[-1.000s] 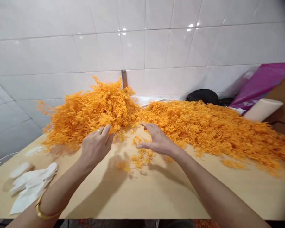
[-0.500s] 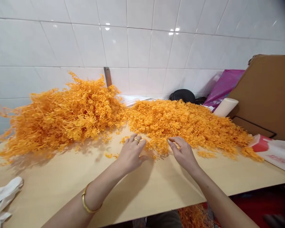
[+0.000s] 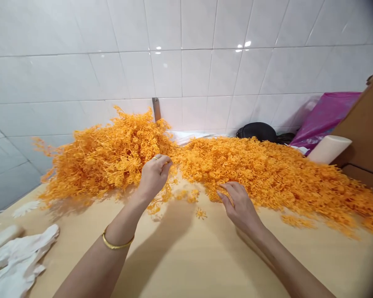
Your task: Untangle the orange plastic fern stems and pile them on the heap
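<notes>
A large left heap of orange sprigs (image 3: 99,161) is spread across the left and centre-left of the frame, its long axis laid roughly left to right with a rise toward the right; wispy tips are pointed upward and out to the left. A lower right heap of orange florets (image 3: 273,178) is stretched from the centre toward the right edge, its long axis sloped downward to the right. The left hand (image 3: 154,176) is held before the sprigs, its grip drawn together; whether a stem is pinched cannot be told. The right hand (image 3: 240,207) is placed at the near edge of the florets, its grip loosely parted, with nothing seen held. Between the hands, a single floret (image 3: 201,213) is seen on the worktop (image 3: 189,256).
</notes>
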Demonstrator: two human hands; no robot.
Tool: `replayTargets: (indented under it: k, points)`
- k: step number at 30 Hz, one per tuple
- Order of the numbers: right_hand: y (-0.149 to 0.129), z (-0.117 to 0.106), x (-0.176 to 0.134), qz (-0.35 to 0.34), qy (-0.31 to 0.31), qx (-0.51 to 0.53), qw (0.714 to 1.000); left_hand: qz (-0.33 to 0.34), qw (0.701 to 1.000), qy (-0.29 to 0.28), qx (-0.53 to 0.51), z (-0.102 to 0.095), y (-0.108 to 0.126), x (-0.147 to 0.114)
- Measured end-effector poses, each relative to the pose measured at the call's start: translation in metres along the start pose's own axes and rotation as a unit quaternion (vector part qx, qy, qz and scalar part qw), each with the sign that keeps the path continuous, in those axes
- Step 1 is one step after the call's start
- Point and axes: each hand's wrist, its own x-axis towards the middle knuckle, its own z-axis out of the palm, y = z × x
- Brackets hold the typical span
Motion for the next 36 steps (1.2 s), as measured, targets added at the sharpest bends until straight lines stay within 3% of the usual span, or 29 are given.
replayTargets:
  k: [3, 6, 8, 10, 12, 14, 16, 19, 22, 25, 30, 34, 36]
  points:
    - [-0.014, 0.0, -0.008, -0.072, -0.052, -0.013, 0.996, -0.085, 0.977, 0.092, -0.172, 0.002, -0.005, 0.009]
    - [-0.021, 0.012, -0.015, -0.137, -0.114, -0.053, 0.983, -0.206, 0.892, 0.099, -0.391, 0.015, -0.009, 0.01]
    - [-0.018, 0.02, -0.011, -0.135, -0.089, -0.091, 0.983, -0.284, 0.807, 0.062, -0.515, 0.026, -0.014, 0.006]
    - [-0.013, 0.022, 0.002, -0.09, -0.028, -0.11, 0.989, -0.347, 0.725, 0.027, -0.595, 0.039, -0.022, -0.001]
    - [-0.011, 0.018, 0.021, -0.048, 0.024, -0.073, 0.996, -0.387, 0.675, -0.003, -0.628, 0.05, -0.029, -0.009]
    - [-0.017, 0.014, 0.04, -0.012, 0.035, 0.028, 0.999, -0.4, 0.65, -0.025, -0.646, 0.059, -0.034, -0.017]
    - [-0.029, 0.015, 0.056, 0.041, 0.003, 0.156, 0.987, -0.397, 0.638, -0.038, -0.658, 0.063, -0.036, -0.023]
    - [-0.048, 0.03, 0.07, 0.139, -0.06, 0.318, 0.936, -0.396, 0.647, -0.051, -0.65, 0.065, -0.034, -0.027]
    - [-0.058, 0.053, 0.074, 0.144, -0.098, 0.43, 0.886, -0.398, 0.659, -0.063, -0.635, 0.064, -0.031, -0.03]
    - [-0.055, 0.066, 0.072, 0.135, -0.109, 0.483, 0.858, -0.393, 0.654, -0.058, -0.643, 0.065, -0.032, -0.031]
    - [-0.039, 0.066, 0.069, 0.199, -0.035, 0.498, 0.843, -0.43, 0.639, -0.025, -0.638, 0.074, -0.04, -0.03]
    - [-0.03, 0.061, 0.072, 0.247, 0.049, 0.491, 0.834, -0.415, 0.665, -0.027, -0.62, 0.081, -0.039, -0.029]
    - [-0.028, 0.059, 0.073, 0.248, 0.054, 0.486, 0.836, -0.389, 0.675, -0.031, -0.627, 0.083, -0.036, -0.029]
